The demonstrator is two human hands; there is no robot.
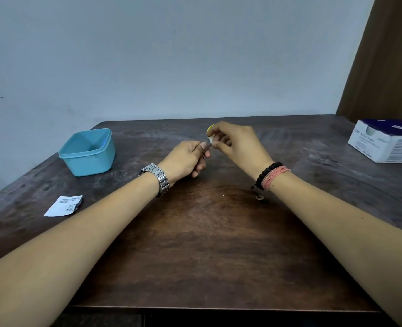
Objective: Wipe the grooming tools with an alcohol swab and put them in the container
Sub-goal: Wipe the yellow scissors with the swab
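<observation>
Above the middle of the dark wooden table (pixel 207 244) both hands meet. My right hand (pixel 236 143) pinches a small white alcohol swab (pixel 211 139) and hides most of a small tool with a yellow-green end (pixel 210 127). My left hand (pixel 188 159) is closed, its thumb and forefinger touching the swab's left side; what it grips is hidden. An open light-blue plastic container (pixel 88 152) stands at the far left of the table, and nothing shows inside it.
A torn white swab wrapper (pixel 63 206) lies near the left edge. A white and dark-blue box of swabs (pixel 386 142) sits at the far right. The table stands against a pale wall, with a brown curtain (pixel 384 55) at the right.
</observation>
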